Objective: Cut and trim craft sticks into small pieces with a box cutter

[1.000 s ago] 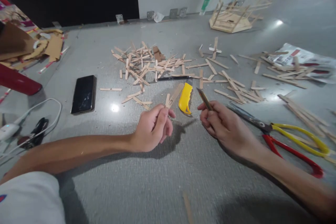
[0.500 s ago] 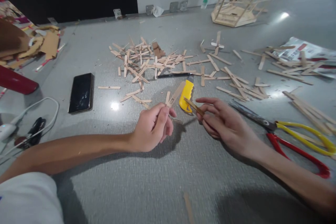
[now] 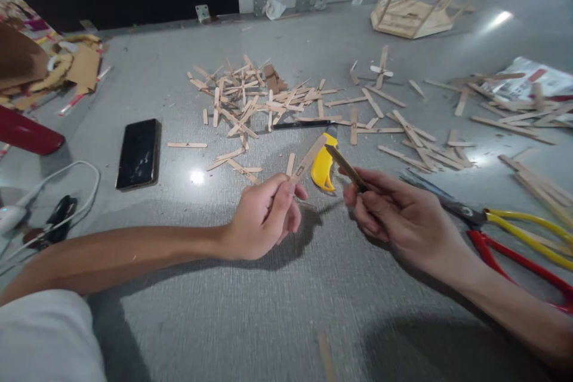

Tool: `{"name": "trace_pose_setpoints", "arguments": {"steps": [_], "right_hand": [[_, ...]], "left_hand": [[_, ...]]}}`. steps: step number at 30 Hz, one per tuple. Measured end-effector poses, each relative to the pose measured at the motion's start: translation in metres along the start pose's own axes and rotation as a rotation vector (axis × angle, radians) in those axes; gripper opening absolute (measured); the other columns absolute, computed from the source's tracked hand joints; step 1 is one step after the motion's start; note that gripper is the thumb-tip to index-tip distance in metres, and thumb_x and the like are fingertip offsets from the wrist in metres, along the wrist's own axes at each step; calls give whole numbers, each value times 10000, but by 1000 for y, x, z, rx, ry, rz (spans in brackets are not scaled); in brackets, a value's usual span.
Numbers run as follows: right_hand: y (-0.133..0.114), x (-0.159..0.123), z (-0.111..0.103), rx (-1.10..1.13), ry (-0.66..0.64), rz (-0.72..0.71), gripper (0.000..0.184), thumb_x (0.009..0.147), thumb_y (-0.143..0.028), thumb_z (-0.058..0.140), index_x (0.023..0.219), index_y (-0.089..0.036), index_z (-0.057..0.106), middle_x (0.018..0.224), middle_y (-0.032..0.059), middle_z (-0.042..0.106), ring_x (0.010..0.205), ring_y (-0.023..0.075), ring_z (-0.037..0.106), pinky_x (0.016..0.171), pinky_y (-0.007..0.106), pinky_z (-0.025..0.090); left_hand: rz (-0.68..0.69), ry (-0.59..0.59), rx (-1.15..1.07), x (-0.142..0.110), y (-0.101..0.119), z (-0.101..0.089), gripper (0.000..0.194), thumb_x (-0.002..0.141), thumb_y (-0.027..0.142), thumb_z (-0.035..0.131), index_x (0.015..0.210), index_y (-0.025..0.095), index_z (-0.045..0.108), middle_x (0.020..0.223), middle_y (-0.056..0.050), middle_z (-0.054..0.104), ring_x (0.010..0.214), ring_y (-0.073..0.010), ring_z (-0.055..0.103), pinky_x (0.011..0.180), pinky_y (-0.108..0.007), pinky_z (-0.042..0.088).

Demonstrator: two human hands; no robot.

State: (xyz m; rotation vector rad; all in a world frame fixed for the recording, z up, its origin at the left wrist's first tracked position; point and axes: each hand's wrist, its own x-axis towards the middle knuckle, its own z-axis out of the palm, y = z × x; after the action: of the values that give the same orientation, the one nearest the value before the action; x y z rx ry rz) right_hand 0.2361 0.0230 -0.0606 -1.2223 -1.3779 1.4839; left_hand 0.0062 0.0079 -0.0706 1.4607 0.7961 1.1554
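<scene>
My left hand (image 3: pixel 264 215) is closed around a pale wooden stick (image 3: pixel 310 158) that points up and to the right. My right hand (image 3: pixel 398 215) pinches a thin dark strip (image 3: pixel 350 168), angled up and to the left, its tip near the stick's end. Just behind the two tips a yellow utility knife (image 3: pixel 323 162) lies on the grey floor. Both hands hover just above the floor, a short gap apart.
Many loose wooden sticks (image 3: pixel 250 95) are scattered ahead. Scissors with yellow and red handles (image 3: pixel 505 227) lie to the right. A black phone (image 3: pixel 138 153) and white cable (image 3: pixel 58 179) lie to the left. A stick-built frame (image 3: pixel 416 6) stands at the far right, cardboard scraps (image 3: pixel 58 71) far left.
My right hand's fingers have closed on the dark strip and tilted it more upright, towards the stick. My left hand rose slightly with its stick.
</scene>
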Motion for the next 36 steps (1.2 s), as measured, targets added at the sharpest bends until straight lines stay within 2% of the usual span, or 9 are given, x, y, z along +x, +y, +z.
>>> {"name": "trace_pose_setpoints", "arguments": {"steps": [9, 14, 17, 20, 22, 23, 25, 28, 36], "right_hand": [[-2, 1, -1, -31, 18, -58, 340, 939, -523, 625, 1111, -237, 557, 649, -69, 539, 367, 71, 412, 335, 222, 304], [-6, -6, 1, -158, 79, -160, 295, 952, -542, 595, 997, -260, 522, 633, -23, 659, 472, 140, 582, 444, 270, 478], [-7, -13, 2, -218, 100, -216, 277, 973, -529, 563, 899, -271, 493, 587, -22, 651, 462, 145, 575, 459, 280, 483], [-10, -23, 8, -294, 119, -178, 306, 990, -502, 546, 811, -256, 512, 525, -34, 582, 399, 114, 515, 405, 250, 422], [-15, -31, 15, -308, 125, -85, 319, 970, -492, 586, 784, -234, 567, 551, -15, 595, 403, 105, 519, 394, 238, 410], [-18, -34, 19, -290, 121, -20, 303, 956, -492, 608, 816, -223, 611, 559, -11, 603, 395, 101, 510, 379, 232, 393], [-24, -40, 25, -232, 115, 99, 293, 941, -486, 628, 1011, -207, 685, 526, -33, 582, 348, 86, 446, 339, 215, 340], [-29, -46, 30, -182, 106, 162, 433, 929, -465, 642, 1264, -193, 678, 480, -57, 547, 324, 75, 397, 325, 195, 321], [-24, -46, 31, -131, 43, 169, 470, 940, -442, 635, 1333, -190, 688, 454, -54, 517, 324, 66, 381, 318, 180, 329]], "left_hand": [[-13, 2, -8, 0, 0, 0, 346, 1088, 422, 382, 942, 156, 549, 562, 39, 574, 332, -32, 445, 331, -130, 342], [-16, 24, 12, 0, -2, 0, 339, 1084, 422, 395, 958, 159, 567, 562, 48, 572, 340, -34, 434, 343, -140, 345], [-16, 16, 53, 0, -1, 0, 317, 1084, 403, 404, 1023, 157, 595, 553, 59, 567, 365, -42, 450, 402, -153, 400], [-28, -14, 112, 1, 3, -1, 307, 1086, 389, 396, 1061, 161, 600, 548, 64, 563, 399, -54, 480, 442, -165, 422], [-31, -32, 168, 2, 7, -1, 320, 1087, 390, 380, 1033, 162, 599, 543, 61, 556, 414, -63, 490, 436, -170, 403], [-31, -40, 202, 2, 8, 0, 324, 1087, 388, 375, 1014, 162, 597, 540, 60, 551, 420, -67, 492, 435, -172, 397], [-23, -51, 281, 2, 11, 0, 315, 1086, 364, 370, 984, 162, 589, 534, 62, 541, 428, -68, 494, 442, -174, 394], [14, -57, 389, 1, 10, 1, 284, 1082, 312, 368, 970, 162, 582, 540, 66, 533, 438, -63, 494, 456, -172, 391], [77, -73, 479, -1, 4, 0, 242, 1074, 269, 395, 924, 175, 560, 559, 79, 527, 451, -48, 470, 499, -163, 401]]}}
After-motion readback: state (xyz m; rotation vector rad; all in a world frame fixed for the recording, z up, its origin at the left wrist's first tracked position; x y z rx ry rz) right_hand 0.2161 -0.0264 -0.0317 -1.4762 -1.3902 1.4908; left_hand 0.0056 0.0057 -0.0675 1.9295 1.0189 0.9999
